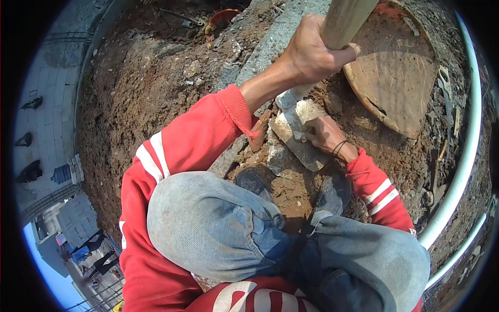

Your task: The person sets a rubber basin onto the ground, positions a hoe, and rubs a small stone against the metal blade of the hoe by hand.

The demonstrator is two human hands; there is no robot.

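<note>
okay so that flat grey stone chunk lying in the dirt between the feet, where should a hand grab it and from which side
Grip the flat stone by its long edges at the upper, thicker end. Come from above on the right, where the right hand already rests on it. It lies tilted, and that upper end looks more exposed than the lower one. The left hand holds the wooden handle just above, so that side is crowded.

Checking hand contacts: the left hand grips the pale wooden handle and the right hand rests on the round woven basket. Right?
No. In the head view the right hand rests on the flat grey stone slab, not the round woven basket; the left hand does grip the pale wooden handle.
</note>
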